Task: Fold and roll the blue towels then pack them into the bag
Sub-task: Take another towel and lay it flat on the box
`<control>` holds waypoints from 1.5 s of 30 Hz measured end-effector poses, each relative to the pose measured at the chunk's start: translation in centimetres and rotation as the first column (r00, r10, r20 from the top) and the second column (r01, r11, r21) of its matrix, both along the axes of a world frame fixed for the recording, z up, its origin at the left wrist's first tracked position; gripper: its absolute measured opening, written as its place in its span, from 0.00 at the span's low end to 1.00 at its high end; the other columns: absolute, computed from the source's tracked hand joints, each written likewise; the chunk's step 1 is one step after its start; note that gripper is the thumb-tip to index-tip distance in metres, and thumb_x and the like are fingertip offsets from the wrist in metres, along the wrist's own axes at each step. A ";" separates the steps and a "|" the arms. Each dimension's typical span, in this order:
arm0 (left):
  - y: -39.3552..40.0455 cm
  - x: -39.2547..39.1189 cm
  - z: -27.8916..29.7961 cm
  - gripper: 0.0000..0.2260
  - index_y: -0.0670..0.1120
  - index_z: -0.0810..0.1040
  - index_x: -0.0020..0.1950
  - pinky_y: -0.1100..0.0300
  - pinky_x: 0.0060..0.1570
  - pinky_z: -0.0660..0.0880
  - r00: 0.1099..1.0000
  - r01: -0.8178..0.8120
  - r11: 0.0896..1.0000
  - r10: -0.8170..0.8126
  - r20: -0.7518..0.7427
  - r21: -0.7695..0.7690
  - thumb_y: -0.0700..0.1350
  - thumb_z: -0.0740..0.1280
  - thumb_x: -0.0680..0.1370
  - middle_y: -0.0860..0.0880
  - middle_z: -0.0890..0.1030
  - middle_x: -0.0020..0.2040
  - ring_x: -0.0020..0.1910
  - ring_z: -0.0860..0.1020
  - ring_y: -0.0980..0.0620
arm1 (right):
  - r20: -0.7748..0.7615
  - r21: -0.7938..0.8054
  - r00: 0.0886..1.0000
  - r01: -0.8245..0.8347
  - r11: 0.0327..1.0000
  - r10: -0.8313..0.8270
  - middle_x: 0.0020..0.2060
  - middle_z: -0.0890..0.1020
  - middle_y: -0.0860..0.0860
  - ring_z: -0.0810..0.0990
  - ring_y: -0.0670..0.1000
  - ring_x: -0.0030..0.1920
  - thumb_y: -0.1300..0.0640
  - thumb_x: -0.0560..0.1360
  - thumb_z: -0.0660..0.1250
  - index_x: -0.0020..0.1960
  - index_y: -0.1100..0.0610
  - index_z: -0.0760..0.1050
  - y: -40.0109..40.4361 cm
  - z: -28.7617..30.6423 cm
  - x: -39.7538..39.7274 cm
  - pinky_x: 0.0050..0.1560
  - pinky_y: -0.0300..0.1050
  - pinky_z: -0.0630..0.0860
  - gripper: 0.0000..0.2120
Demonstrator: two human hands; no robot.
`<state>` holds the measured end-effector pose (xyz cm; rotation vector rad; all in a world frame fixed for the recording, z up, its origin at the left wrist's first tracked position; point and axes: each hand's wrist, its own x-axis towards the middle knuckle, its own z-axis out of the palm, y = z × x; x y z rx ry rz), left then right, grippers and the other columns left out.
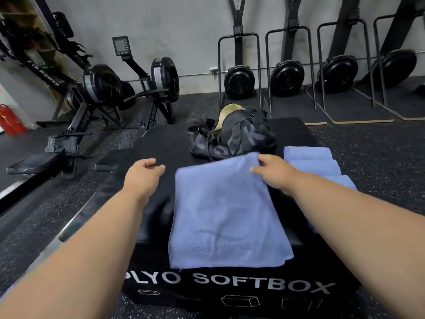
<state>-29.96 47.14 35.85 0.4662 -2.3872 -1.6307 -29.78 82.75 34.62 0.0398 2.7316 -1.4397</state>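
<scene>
Blue towel (226, 212) lies folded flat on the black plyo box (230, 284), soft, light, floppy. Your right hand (273, 171) pinches its far corner; left hand (143, 176) hovers loosely curled, holding nothing. Take both far corners.

A blue towel (226, 217) is spread flat in the centre of the frame, folded into a long rectangle, with a faint "YOGA FITNESS" logo printed near its lower edge. More blue towels (309, 161), folded, are stacked at centre right. A black bag (232, 137) with a tan lining is seen just above centre, its top open.
</scene>
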 end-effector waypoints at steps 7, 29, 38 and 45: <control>2.1 11.2 -8.5 0.11 0.53 0.81 0.58 0.58 0.49 0.75 0.979 -0.135 0.991 0.130 0.160 0.024 0.48 0.76 0.77 0.55 0.85 0.50 0.47 0.81 0.58 | 0.024 0.099 0.984 0.174 0.980 -0.177 0.45 0.85 0.43 0.82 0.45 0.48 0.57 0.78 0.67 0.72 0.51 0.76 1.0 -5.9 5.9 0.50 0.43 0.73 0.22; 1.6 16.8 -15.6 0.10 0.51 0.84 0.46 0.50 0.55 0.77 0.987 0.034 0.977 -0.065 0.146 0.208 0.56 0.70 0.82 0.56 0.84 0.41 0.45 0.79 0.52 | -0.051 0.299 0.959 0.283 0.911 -0.280 0.34 0.82 0.42 0.79 0.41 0.38 0.47 0.74 0.74 0.40 0.46 0.81 1.7 -9.5 19.2 0.39 0.39 0.72 0.06; 2.8 16.6 -15.2 0.09 0.46 0.84 0.47 0.56 0.46 0.74 0.990 0.069 0.944 -0.105 0.093 0.323 0.49 0.70 0.83 0.55 0.83 0.37 0.36 0.77 0.60 | 0.015 0.392 0.966 0.231 0.891 -0.257 0.30 0.81 0.40 0.80 0.41 0.34 0.39 0.71 0.76 0.36 0.46 0.81 1.3 -9.9 18.6 0.36 0.41 0.73 0.13; 3.1 16.6 -15.3 0.05 0.49 0.86 0.51 0.57 0.48 0.75 0.992 0.074 0.949 -0.102 0.077 0.305 0.47 0.71 0.82 0.53 0.87 0.43 0.38 0.79 0.59 | -0.015 0.262 0.968 0.245 0.933 -0.250 0.30 0.80 0.44 0.77 0.47 0.33 0.50 0.75 0.71 0.36 0.50 0.76 1.9 -10.1 18.9 0.37 0.48 0.76 0.11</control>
